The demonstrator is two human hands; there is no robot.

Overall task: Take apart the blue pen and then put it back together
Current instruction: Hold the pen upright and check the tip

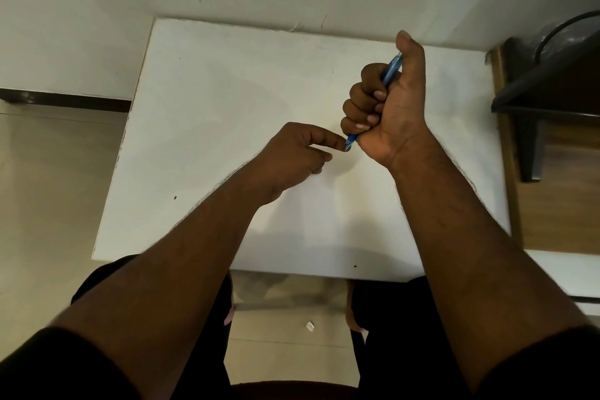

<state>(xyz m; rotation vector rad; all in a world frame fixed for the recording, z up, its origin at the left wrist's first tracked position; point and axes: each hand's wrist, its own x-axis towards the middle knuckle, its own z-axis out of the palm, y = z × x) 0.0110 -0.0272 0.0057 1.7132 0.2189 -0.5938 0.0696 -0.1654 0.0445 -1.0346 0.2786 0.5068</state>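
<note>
Blue pen [389,71] stands nearly upright, leaning a little, wrapped in the right hand [386,107] above the far right part of the white counter [227,107]. That grip is a closed fist: four fingers curl round the barrel and the thumb stands straight up along the pen's top end. Only two stretches of the pen show, the translucent blue upper part by the thumb and a short lower end poking out under the little finger. No brand or writing can be read on the barrel.

At that lower end the left hand [298,153] comes in from the side, its forefinger and thumb pinched together right at the pen's tip; the other fingers are loosely bent. Whether they actually clasp the tip piece or only touch it is hard to tell.

Both forearms are bare, with dark sleeves at the bottom. A small white scrap [310,326] lies on the tiled floor beneath the counter's near edge. A dark stand [532,107] sits off to the right.
</note>
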